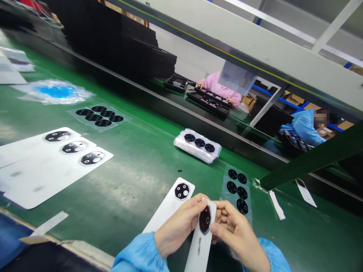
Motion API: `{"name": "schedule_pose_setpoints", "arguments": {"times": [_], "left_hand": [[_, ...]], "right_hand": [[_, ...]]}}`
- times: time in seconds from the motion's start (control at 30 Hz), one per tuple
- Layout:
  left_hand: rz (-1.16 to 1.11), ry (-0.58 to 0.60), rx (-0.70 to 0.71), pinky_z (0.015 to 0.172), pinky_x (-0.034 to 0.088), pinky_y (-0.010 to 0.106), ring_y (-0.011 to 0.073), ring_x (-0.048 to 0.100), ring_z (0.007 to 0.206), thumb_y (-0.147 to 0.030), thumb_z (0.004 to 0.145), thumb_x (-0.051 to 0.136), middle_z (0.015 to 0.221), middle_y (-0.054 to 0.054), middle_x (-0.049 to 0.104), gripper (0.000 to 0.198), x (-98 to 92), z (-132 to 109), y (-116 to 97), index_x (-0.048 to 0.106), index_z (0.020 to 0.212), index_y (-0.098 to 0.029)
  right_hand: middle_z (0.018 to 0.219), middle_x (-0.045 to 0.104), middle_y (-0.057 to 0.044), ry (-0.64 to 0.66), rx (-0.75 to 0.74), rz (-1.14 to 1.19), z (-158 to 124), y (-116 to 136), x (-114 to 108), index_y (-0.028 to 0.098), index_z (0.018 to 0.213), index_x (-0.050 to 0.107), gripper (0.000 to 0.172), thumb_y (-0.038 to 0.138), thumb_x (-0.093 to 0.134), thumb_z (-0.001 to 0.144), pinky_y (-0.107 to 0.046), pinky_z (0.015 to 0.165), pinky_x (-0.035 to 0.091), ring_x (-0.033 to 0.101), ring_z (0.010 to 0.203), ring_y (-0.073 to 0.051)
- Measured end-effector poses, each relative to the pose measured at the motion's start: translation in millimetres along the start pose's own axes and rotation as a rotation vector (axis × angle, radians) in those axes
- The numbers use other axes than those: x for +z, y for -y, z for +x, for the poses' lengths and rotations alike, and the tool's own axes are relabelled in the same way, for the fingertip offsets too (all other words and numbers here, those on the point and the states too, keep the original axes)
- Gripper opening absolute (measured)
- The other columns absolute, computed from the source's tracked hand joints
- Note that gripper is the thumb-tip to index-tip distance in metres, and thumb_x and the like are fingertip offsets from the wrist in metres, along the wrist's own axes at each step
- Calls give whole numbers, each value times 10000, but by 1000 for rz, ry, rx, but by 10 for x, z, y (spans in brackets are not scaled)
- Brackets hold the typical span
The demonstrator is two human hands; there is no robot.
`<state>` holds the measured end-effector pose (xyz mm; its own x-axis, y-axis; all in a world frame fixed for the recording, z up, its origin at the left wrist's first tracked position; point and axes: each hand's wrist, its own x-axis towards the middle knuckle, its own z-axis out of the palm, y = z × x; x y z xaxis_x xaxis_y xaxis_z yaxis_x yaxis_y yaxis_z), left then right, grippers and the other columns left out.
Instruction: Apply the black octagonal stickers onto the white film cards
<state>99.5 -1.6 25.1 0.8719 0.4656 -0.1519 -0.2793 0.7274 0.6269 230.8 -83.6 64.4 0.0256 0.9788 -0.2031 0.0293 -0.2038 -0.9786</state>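
Note:
Both hands are on a white phone back cover (196, 254) with a dark camera patch (204, 221) near its top end; it is tilted up from the bench. My left hand (180, 223) pinches its upper left edge, the thumb beside the patch. From the right, my right hand (238, 232) grips the other edge, its thumb by the patch and the other fingers partly behind the cover. Another white back cover (167, 206) with a black camera patch lies behind my left hand. A clear sheet of round black camera stickers (231, 187) lies beyond my right hand.
On the green bench (133, 158) several white back covers (56, 172) lie at left. Behind them are another sticker sheet (99, 115) and blue-and-clear film (55, 90). A sticker stack (195, 145) sits mid-bench. A green post (309, 160) slants at right. Co-workers (302, 126) sit beyond.

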Motion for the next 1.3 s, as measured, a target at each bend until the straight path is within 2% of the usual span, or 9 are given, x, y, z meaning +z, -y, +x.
{"name": "schedule_pose_setpoints", "arguments": {"times": [0.2, 0.33, 0.43, 0.53, 0.7, 0.93, 1.07, 1.2, 1.3], "left_hand": [[-10, -21, -14, 569, 498, 352, 160, 567, 548, -462, 799, 600, 652, -16, 536, 303, 57, 3, 4, 457, 747, -200], [3, -126, -5, 520, 434, 265, 123, 532, 498, -456, 753, 651, 581, -42, 506, 356, 55, 40, 8, 417, 680, -198], [12, -249, 27, 511, 370, 205, 75, 467, 500, -415, 707, 707, 572, -69, 467, 390, 16, 86, 23, 392, 652, -192], [38, -311, 35, 524, 350, 198, 75, 461, 536, -419, 709, 710, 593, -69, 472, 383, -5, 110, 43, 407, 665, -189], [73, -286, -20, 589, 388, 214, 108, 526, 636, -428, 757, 664, 681, -47, 543, 302, 36, 57, 43, 478, 745, -191], [97, -221, -49, 628, 431, 240, 127, 569, 660, -310, 729, 679, 734, -28, 594, 232, 82, 30, 3, 502, 821, -191], [182, -292, 67, 682, 450, 263, 161, 590, 765, -252, 671, 714, 843, 4, 625, 324, 53, 56, -2, 505, 909, -185], [255, -398, 220, 821, 442, 303, 211, 571, 967, -296, 718, 682, 964, 28, 630, 310, 42, 70, -16, 509, 956, -198], [255, -356, 236, 873, 446, 350, 224, 566, 1023, -348, 782, 626, 1108, 56, 593, 446, 32, 56, -23, 438, 1168, -226]], "right_hand": [[762, 549, -5, -8, -34, 22, -3, -34, -19, 183, 1067, 564, 370, 411, 675, 798, -255, 579, 513, 566, 668, -140], [762, 560, -5, 0, -36, 19, 2, -79, -63, 182, 1030, 537, 337, 470, 576, 859, -248, 541, 522, 597, 643, -141], [700, 578, 6, -21, 50, 18, -20, -140, -109, 176, 892, 521, 341, 514, 555, 856, -209, 448, 492, 587, 540, -117], [602, 590, 20, -59, 158, 96, -49, -188, -148, 167, 808, 503, 378, 520, 638, 792, -186, 395, 451, 558, 433, -96], [609, 611, 9, -185, 270, 263, -52, -170, -180, 160, 753, 519, 405, 508, 722, 710, -187, 418, 440, 547, 437, -88], [593, 591, 15, -204, 327, 360, 8, -181, -227, 167, 709, 502, 396, 466, 760, 687, -176, 460, 428, 541, 491, -88], [656, 618, 12, -169, 284, 289, -32, -218, -200, 169, 785, 534, 394, 507, 723, 716, -178, 493, 425, 573, 544, -96], [730, 666, -7, -50, 186, 220, -107, -179, -204, 167, 877, 575, 421, 487, 763, 677, -226, 583, 463, 629, 608, -132], [768, 684, -36, -170, 149, 69, -30, -122, -449, 163, 926, 599, 419, 483, 743, 697, -240, 556, 466, 638, 637, -162]]}}
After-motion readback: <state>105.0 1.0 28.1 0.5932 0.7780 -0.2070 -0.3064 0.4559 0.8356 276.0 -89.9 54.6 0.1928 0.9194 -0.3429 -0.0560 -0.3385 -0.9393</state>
